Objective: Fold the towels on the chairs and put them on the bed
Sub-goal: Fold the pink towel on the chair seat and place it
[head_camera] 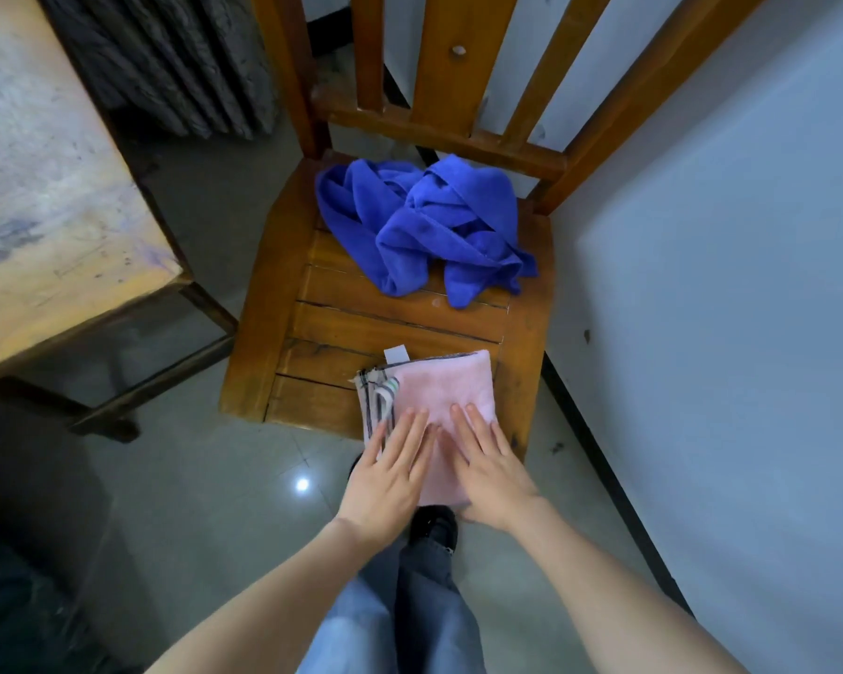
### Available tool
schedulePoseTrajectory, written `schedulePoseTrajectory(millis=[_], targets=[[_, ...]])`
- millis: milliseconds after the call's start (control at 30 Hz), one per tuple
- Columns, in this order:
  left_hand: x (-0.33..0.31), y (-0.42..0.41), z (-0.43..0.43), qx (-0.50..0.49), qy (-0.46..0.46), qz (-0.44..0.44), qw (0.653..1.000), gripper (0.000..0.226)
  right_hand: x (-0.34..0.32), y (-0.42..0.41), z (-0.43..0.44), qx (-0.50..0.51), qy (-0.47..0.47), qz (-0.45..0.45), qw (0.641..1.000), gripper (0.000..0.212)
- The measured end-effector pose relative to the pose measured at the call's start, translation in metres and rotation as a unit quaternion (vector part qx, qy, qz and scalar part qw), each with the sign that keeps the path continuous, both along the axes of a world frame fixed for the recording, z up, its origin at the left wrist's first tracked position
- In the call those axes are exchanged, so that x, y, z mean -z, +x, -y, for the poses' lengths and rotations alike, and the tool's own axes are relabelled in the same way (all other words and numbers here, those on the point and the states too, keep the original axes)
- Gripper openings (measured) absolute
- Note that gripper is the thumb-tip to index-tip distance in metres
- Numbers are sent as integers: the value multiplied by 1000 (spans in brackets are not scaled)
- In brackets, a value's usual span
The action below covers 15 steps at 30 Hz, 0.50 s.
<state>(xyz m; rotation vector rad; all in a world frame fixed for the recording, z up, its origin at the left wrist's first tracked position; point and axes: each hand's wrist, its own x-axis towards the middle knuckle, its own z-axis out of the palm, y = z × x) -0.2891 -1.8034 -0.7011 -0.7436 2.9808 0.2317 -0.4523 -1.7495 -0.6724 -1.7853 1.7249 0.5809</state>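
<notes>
We press the folded pink towel (446, 396) flat with left hand (390, 471) and right hand (490, 462), fingers straight; next we carry it to the bed, then fold the blue towel (424, 226).

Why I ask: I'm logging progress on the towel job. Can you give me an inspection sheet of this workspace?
surface: wooden chair seat, slatted, bears both towels.
job's things: pink towel folded, at the seat's front edge and overhanging it; blue towel crumpled, unfolded, at the back of the seat.
clutter: nothing seen.
grips: left hand and right hand lie flat on the pink towel, fingers straight.
cables: nothing seen.
surroundings: wooden table to the left, grey curtain behind it, white wall to the right, tiled floor below.
</notes>
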Motion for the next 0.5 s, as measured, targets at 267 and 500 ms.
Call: schedulePoseTrajectory(millis=[267, 500], targets=[[4, -8, -19, -34, 131, 100, 986, 110, 27, -4, -18, -7, -67, -32, 997, 123], [6, -13, -24, -67, 130, 142, 979, 122, 26, -4, -25, 40, -256, 37, 965, 58]])
